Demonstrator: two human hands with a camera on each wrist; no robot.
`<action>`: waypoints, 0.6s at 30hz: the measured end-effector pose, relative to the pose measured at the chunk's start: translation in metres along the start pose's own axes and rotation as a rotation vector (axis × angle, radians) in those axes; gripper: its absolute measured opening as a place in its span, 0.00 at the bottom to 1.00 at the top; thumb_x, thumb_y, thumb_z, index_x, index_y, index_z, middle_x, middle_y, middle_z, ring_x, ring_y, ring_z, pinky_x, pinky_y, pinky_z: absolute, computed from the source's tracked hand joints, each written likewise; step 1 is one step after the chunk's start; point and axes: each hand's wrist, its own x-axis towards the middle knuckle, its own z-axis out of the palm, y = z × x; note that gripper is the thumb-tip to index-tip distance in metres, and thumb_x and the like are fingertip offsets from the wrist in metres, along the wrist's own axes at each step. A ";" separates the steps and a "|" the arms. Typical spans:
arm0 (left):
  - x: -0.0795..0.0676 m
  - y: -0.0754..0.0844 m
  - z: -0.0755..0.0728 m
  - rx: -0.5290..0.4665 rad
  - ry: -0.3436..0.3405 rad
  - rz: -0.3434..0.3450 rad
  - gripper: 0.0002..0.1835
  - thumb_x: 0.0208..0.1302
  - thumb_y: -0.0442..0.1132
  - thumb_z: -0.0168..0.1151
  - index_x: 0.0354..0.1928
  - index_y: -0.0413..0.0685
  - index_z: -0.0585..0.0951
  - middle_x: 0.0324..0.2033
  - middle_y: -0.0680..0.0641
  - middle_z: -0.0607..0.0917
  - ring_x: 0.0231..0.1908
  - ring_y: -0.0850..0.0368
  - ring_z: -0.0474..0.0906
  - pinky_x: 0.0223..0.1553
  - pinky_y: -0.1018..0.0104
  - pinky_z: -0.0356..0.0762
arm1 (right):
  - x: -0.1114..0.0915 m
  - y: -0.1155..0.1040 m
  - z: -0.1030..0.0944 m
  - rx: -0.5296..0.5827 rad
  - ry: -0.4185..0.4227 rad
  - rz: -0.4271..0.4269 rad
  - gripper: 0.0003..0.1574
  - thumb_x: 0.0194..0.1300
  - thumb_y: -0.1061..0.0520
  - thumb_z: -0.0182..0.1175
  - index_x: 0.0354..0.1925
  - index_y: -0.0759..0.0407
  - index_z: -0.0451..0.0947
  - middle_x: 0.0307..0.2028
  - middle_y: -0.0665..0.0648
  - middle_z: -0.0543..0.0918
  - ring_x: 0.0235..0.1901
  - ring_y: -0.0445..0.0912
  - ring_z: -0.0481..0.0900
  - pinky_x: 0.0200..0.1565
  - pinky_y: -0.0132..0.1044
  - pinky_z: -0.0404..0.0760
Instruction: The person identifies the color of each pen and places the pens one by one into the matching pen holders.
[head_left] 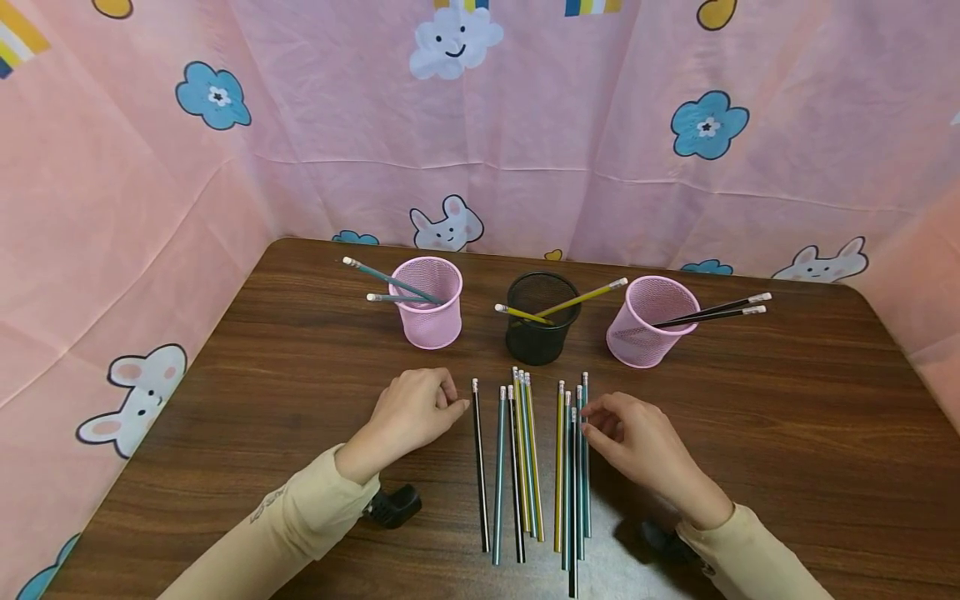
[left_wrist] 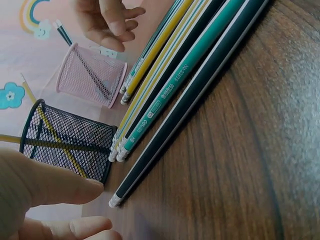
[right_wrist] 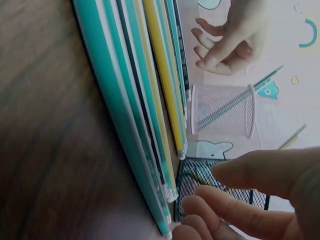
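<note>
Eleven or so pencils [head_left: 528, 458] side by side on the table [head_left: 787, 433], eraser ends pointing away, between the two hands. Left hand [head_left: 416, 417] resting on the wood with fingers loosely curled and nothing in them, thumb tip just beside the eraser end of the leftmost black pencil [head_left: 480, 467]. Right hand [head_left: 637, 442] likewise holding nothing, fingers relaxed, tips at the rightmost teal pencil [head_left: 586, 467]; hard to say whether touching or just short of it.

Best, probably, to take one pencil at a time from the outer edge of the row. Pinch near the eraser end, where the tips stand a little apart, and lift straight up rather than drag, so as not to roll the neighbours. Keep the wrists low and clear of the tight bundle in the middle.

Three mesh cups beyond the row, well apart from one another:
- Left pink cup [head_left: 427, 300]: two teal pencils, leaning left.
- Black cup [head_left: 542, 317]: two yellow pencils, crossed.
- Right pink cup [head_left: 648, 321], tilted: two black pencils, leaning right.
</note>
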 end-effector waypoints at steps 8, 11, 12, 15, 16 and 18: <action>-0.001 0.000 0.000 -0.003 -0.004 -0.012 0.10 0.54 0.46 0.70 0.25 0.51 0.79 0.16 0.58 0.78 0.20 0.62 0.72 0.21 0.65 0.67 | -0.002 -0.007 0.006 -0.055 -0.068 0.055 0.05 0.55 0.61 0.67 0.34 0.56 0.82 0.23 0.44 0.76 0.22 0.32 0.71 0.27 0.29 0.70; -0.001 0.000 0.000 -0.003 -0.001 -0.011 0.10 0.53 0.45 0.70 0.24 0.51 0.79 0.16 0.58 0.78 0.20 0.62 0.72 0.21 0.65 0.67 | -0.002 -0.008 0.009 -0.072 -0.067 0.068 0.05 0.54 0.60 0.67 0.32 0.54 0.81 0.22 0.44 0.76 0.21 0.32 0.71 0.27 0.30 0.69; -0.002 0.000 0.000 -0.003 0.000 -0.011 0.10 0.53 0.45 0.70 0.24 0.51 0.79 0.15 0.58 0.78 0.19 0.62 0.72 0.21 0.65 0.67 | -0.002 -0.009 0.010 -0.079 -0.064 0.070 0.05 0.54 0.60 0.67 0.31 0.54 0.81 0.21 0.43 0.76 0.21 0.32 0.71 0.27 0.30 0.69; -0.002 0.000 0.000 -0.007 0.001 -0.008 0.10 0.54 0.45 0.70 0.24 0.51 0.79 0.16 0.58 0.78 0.19 0.62 0.72 0.21 0.66 0.67 | -0.002 -0.009 0.012 -0.100 -0.053 0.075 0.05 0.53 0.59 0.68 0.30 0.53 0.80 0.21 0.43 0.76 0.20 0.32 0.70 0.27 0.30 0.69; -0.002 0.000 0.001 -0.009 0.001 -0.007 0.10 0.54 0.45 0.70 0.24 0.51 0.79 0.16 0.58 0.78 0.19 0.62 0.72 0.21 0.66 0.67 | -0.002 -0.009 0.013 -0.107 -0.050 0.078 0.05 0.53 0.59 0.68 0.29 0.53 0.80 0.21 0.43 0.76 0.20 0.33 0.70 0.26 0.30 0.69; -0.002 0.000 0.001 -0.014 0.001 -0.003 0.10 0.54 0.45 0.70 0.24 0.51 0.79 0.16 0.58 0.78 0.19 0.62 0.72 0.21 0.66 0.67 | -0.002 -0.010 0.015 -0.119 -0.047 0.085 0.06 0.52 0.59 0.69 0.29 0.53 0.80 0.20 0.44 0.76 0.20 0.33 0.70 0.25 0.30 0.68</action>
